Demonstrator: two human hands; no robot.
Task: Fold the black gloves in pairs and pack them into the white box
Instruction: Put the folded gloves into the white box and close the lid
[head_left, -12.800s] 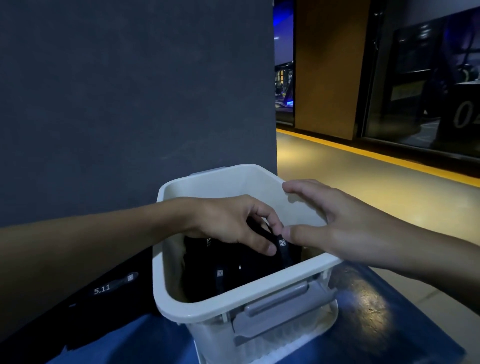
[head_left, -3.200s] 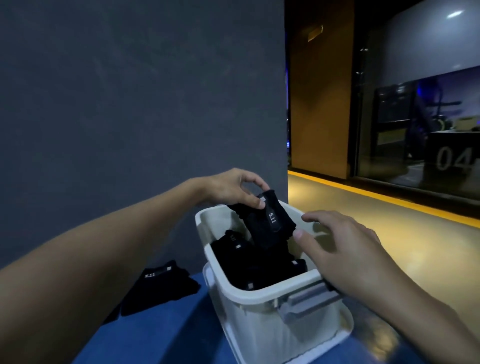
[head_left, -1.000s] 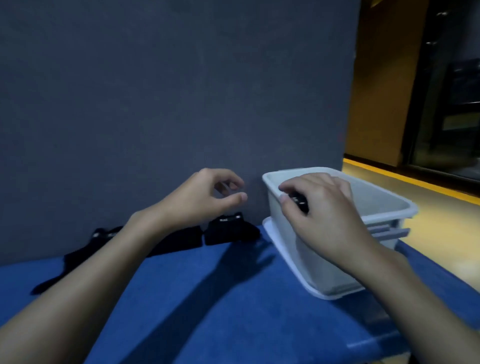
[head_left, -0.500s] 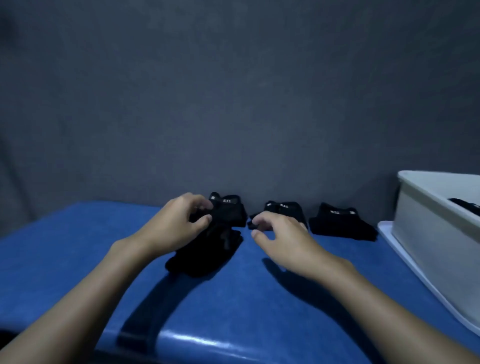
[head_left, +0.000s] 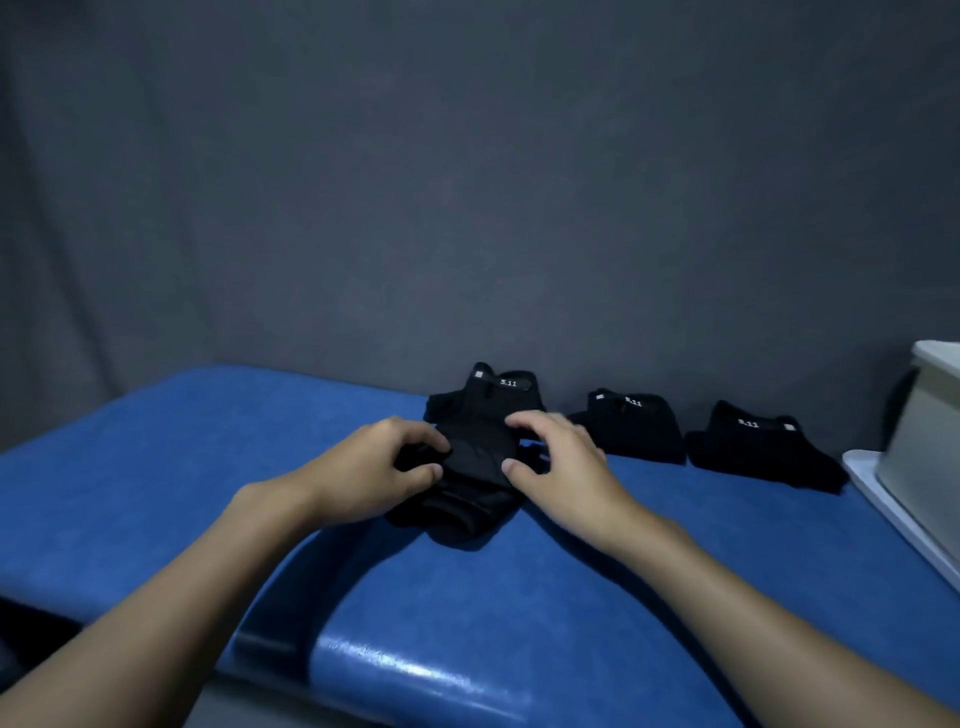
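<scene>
Gripping the nearest pair of black gloves (head_left: 478, 452) on the blue desk (head_left: 208, 467), pinching its left edge with the curled left hand (head_left: 374, 467) and its right edge with the right hand (head_left: 561, 462), apparently midway through the fold. Lying in a row just beside it against the grey wall, not yet packed: a second bundle (head_left: 631, 426) and a third bundle (head_left: 763, 447). Standing well apart at the far right, the white box (head_left: 930, 415), its inside hidden, so at least three lots seemingly waiting to go in.
</scene>
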